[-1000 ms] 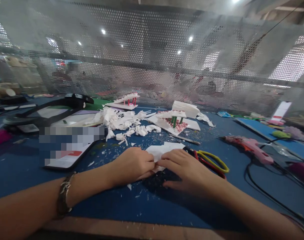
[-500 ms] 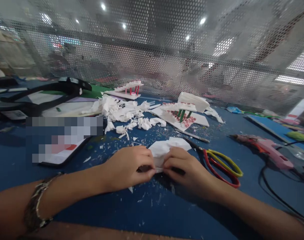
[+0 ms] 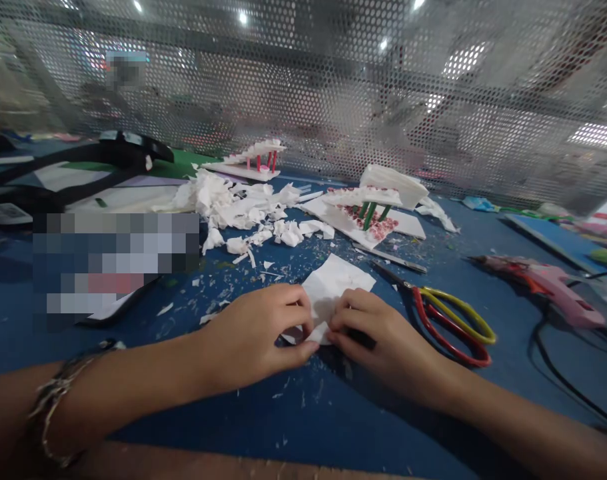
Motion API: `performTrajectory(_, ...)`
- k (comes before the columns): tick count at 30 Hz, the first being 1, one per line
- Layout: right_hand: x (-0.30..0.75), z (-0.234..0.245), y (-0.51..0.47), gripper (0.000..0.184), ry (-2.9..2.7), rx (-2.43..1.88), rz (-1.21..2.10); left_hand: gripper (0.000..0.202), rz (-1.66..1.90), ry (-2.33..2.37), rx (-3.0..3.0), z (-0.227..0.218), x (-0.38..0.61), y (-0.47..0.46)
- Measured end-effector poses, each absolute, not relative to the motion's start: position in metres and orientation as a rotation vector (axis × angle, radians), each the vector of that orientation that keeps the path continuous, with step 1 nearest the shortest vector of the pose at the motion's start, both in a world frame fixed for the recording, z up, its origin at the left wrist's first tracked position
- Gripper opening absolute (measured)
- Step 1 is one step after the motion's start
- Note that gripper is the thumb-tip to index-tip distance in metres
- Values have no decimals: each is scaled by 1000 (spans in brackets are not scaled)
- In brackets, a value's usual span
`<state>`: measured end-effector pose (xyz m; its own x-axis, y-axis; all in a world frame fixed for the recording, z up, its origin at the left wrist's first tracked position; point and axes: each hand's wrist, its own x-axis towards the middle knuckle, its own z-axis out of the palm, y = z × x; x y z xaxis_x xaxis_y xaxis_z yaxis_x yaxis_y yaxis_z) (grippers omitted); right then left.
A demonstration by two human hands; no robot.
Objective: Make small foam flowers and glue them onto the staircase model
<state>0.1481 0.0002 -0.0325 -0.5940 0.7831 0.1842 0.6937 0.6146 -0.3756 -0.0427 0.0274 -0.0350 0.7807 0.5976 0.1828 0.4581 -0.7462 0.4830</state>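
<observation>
A piece of white paper [image 3: 333, 280] lies between my hands, its near edge pinched and folded up low over the blue table. My left hand [image 3: 268, 323] is closed on the left part of that edge, thumb against fingertips. From the other side my right hand [image 3: 376, 333] grips the same edge, its fingers curled. Just right of the paper rest scissors [image 3: 456, 323] with red and yellow handles, their blades pointing toward the paper. Small white scraps are scattered around both hands.
Behind the paper lies a heap of torn white paper [image 3: 223, 207]. Two small white models stand at the back, one on green posts [image 3: 370, 215], one on red posts [image 3: 259, 162]. A pink glue gun [image 3: 558, 287] with a black cord lies right; a phone [image 3: 128, 300] lies left.
The far part of the paper has opened out flatter and shows more surface. Both hands still pinch its near edge. The camera view has tilted down slightly.
</observation>
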Motion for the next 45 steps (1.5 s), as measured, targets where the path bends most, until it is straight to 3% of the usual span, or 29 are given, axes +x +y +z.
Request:
performTrajectory(5,144,-32,2,15,-2485,-1227,485,22,468,822,2581,-35,-43,27)
performTrajectory(18,140,-34,3,13,-2536,-1244,282,13,429,888,2602,-34,-41,28)
performTrajectory(21,141,-32,1,4,-2496,-1280,352,14,411,851,2610,-34,-42,29)
performTrajectory(23,142,-31,-1,20,-2472,-1286,374,11,373,817,2587,-33,-44,31)
performTrajectory(25,144,-29,-3,22,-2550,-1214,320,5,329,782,2559,-32,-47,34)
performTrajectory(28,146,-28,-3,16,-2713,-1063,244,11,281,726,2543,-28,-50,36)
performTrajectory(34,146,-29,1,11,-2639,-1092,425,23,265,683,2611,-23,-49,34)
performTrajectory(41,142,-26,-2,20,-2695,-974,3,18,363,681,2669,-27,-46,31)
performTrajectory(45,139,-16,-2,15,-2500,-1052,245,13,519,706,2589,-24,-47,33)
